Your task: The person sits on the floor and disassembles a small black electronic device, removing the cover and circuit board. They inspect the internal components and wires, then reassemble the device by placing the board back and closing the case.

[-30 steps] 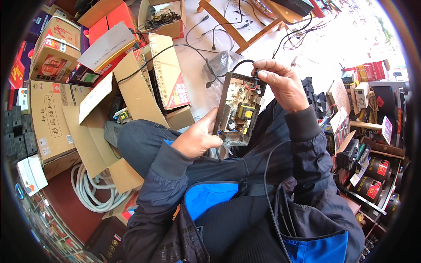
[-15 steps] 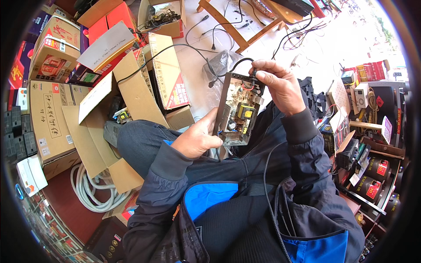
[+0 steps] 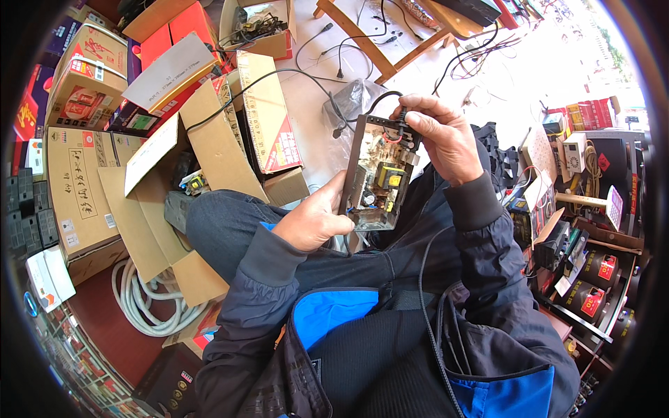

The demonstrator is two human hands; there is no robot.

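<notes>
An opened black power adapter (image 3: 378, 174) is held above my lap, its circuit board with a yellow transformer facing up. My left hand (image 3: 317, 217) grips the casing's lower left side, thumb on the near edge and fingers hidden behind it. At the far right corner, the thumb and fingers of my right hand (image 3: 440, 132) pinch the black power cord (image 3: 402, 120) where it enters the case. Red wire shows just inside that corner. From there the cord loops left, toward the cardboard boxes.
Open cardboard boxes (image 3: 216, 125) stand at the left, one with loose electronics inside. Below them lies a coil of pale hose (image 3: 139, 306). A wooden stool (image 3: 362, 49) and loose cables are on the far floor. Tools, a hammer (image 3: 592, 200) and spools (image 3: 589, 299) crowd the right.
My right hand has shifted very slightly at the cord. The adapter and my left hand stay where they were.
</notes>
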